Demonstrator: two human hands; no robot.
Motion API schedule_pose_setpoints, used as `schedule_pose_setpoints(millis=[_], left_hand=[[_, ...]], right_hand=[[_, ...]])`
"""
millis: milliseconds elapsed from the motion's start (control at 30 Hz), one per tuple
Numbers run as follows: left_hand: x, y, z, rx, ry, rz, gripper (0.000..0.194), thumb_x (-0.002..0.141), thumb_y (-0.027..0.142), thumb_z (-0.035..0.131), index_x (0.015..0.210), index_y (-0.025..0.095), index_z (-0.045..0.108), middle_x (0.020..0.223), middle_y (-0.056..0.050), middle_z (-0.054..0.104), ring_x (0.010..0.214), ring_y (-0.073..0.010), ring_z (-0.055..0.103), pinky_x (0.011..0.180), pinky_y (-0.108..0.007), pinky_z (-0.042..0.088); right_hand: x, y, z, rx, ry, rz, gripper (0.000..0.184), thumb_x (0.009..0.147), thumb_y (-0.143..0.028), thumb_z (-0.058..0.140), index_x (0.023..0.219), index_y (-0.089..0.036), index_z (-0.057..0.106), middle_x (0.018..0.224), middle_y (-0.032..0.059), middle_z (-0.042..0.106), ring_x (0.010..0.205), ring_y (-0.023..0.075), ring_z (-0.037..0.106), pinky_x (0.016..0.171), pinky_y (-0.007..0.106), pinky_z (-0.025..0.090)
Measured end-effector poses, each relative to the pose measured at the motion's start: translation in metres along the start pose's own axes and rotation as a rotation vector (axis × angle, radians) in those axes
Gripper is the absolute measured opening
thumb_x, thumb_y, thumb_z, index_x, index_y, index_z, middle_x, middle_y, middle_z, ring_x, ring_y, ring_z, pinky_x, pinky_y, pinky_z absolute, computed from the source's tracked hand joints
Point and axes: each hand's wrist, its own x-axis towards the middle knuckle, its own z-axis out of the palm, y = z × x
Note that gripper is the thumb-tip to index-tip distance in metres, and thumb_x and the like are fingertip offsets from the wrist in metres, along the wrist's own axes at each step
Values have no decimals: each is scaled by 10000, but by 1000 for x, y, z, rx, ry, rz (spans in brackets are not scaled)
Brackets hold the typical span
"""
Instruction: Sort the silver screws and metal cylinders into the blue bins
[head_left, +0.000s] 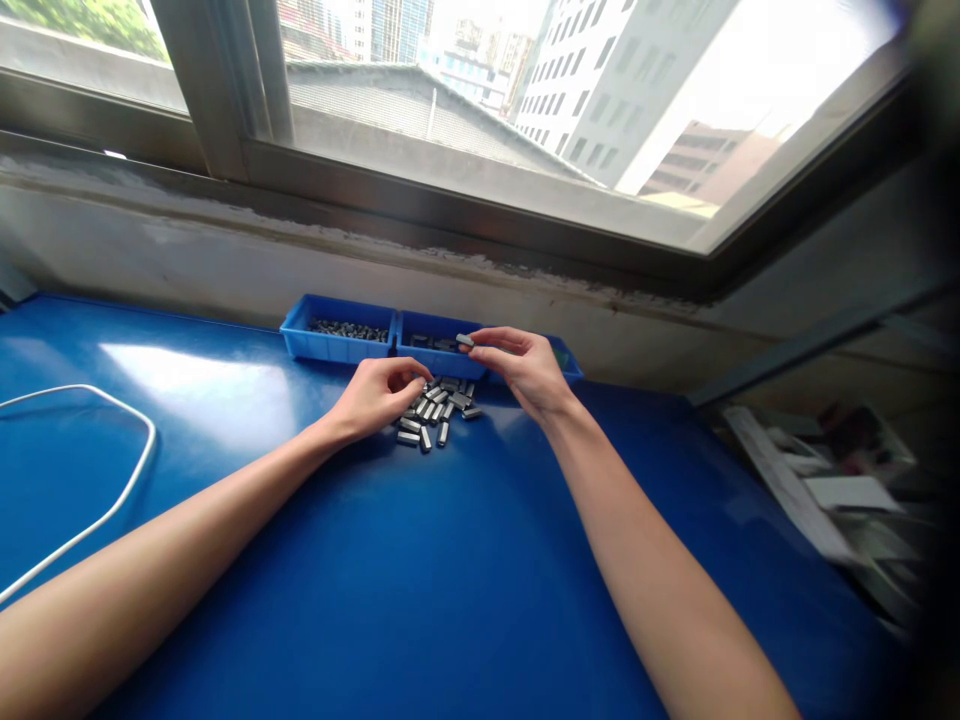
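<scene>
My right hand (525,368) pinches a small grey metal block (465,341) between thumb and fingertips, just above the front rim of the middle blue bin (431,359). A loose pile of similar oblong grey metal blocks (433,410) lies on the blue tabletop in front of that bin. At the pile's left side, my left hand (382,393) is closed, its thumb and fingers curled together over the nearest pieces. What its fingertips hold, if anything, is too small to make out. Several grey blocks are visible inside the middle bin.
The left blue bin (337,346) holds many small grey parts. A third blue bin (564,360) shows partly behind my right hand. A white cable (142,455) curves across the left of the blue table (420,600). Past its right edge are blurred items (847,490); a window stands behind.
</scene>
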Motion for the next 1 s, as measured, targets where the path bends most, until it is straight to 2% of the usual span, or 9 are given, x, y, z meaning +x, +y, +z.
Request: schedule_pose_setpoints(millis=[100, 200, 300, 433, 633, 733, 833, 900, 1000], left_hand=[[0, 1, 0, 7, -1, 2, 285, 843, 309, 590, 948, 116, 773, 629, -7, 611, 552, -102, 456, 511, -203, 330], [0, 1, -1, 19, 6, 11, 283, 844, 309, 590, 943, 119, 775, 632, -2, 609, 548, -99, 451, 514, -205, 332], [0, 0, -1, 27, 8, 21, 289, 849, 310, 584, 954, 122, 777, 655, -6, 633, 554, -100, 462, 522, -207, 343], [-1, 0, -1, 42, 7, 26, 287, 847, 304, 584, 955, 122, 778, 693, -16, 665, 565, -101, 475, 539, -213, 355], [-1, 0, -1, 60, 22, 41, 281, 848, 300, 580, 939, 120, 777, 660, -8, 635, 566, -103, 466, 544, -219, 350], [-1, -1, 0, 67, 30, 49, 276, 845, 297, 581, 931, 123, 776, 657, -9, 633, 572, -107, 471, 542, -219, 351], [0, -1, 0, 65, 34, 52, 273, 846, 295, 580, 925, 122, 775, 660, -11, 639, 577, -109, 478, 547, -219, 358], [0, -1, 0, 65, 33, 52, 274, 847, 294, 580, 932, 122, 776, 670, -12, 647, 577, -108, 479, 551, -219, 360], [0, -1, 0, 62, 34, 47, 274, 846, 292, 583, 935, 121, 778, 661, -9, 643, 569, -104, 472, 549, -221, 359]], right_hand=[[0, -4, 2, -112, 83, -53, 360, 695, -294, 817, 1023, -160, 752, 1124, 106, 768, 1029, 244, 746, 1001, 370, 550], [-5, -17, 3, -278, 78, -88, 287, 745, -286, 762, 1008, -171, 749, 1108, 95, 771, 1000, 239, 749, 942, 348, 578], [-13, -35, 0, -566, -116, -110, 171, 775, -258, 711, 912, -170, 763, 956, 69, 784, 881, 221, 746, 835, 309, 588], [-18, -46, -6, -878, -413, -138, 176, 755, -192, 681, 904, -180, 773, 876, 34, 770, 781, 178, 701, 740, 259, 542], [-16, -34, -4, -1152, -575, -95, 211, 696, -138, 686, 884, -201, 759, 876, 30, 758, 816, 178, 666, 739, 251, 479], [-16, -31, -2, -1136, -606, -66, 178, 670, -109, 663, 812, -196, 724, 822, 18, 736, 770, 162, 649, 693, 238, 460], [-16, -30, -4, -1021, -622, -35, 160, 651, -128, 669, 795, -196, 688, 750, -13, 697, 699, 142, 623, 641, 230, 450], [-16, -29, -7, -882, -619, 9, 155, 648, -165, 697, 800, -192, 680, 733, -23, 685, 684, 135, 621, 633, 227, 461], [-16, -26, -12, -573, -602, 99, 217, 660, -249, 771, 843, -168, 687, 819, 8, 717, 738, 151, 667, 663, 240, 508]])
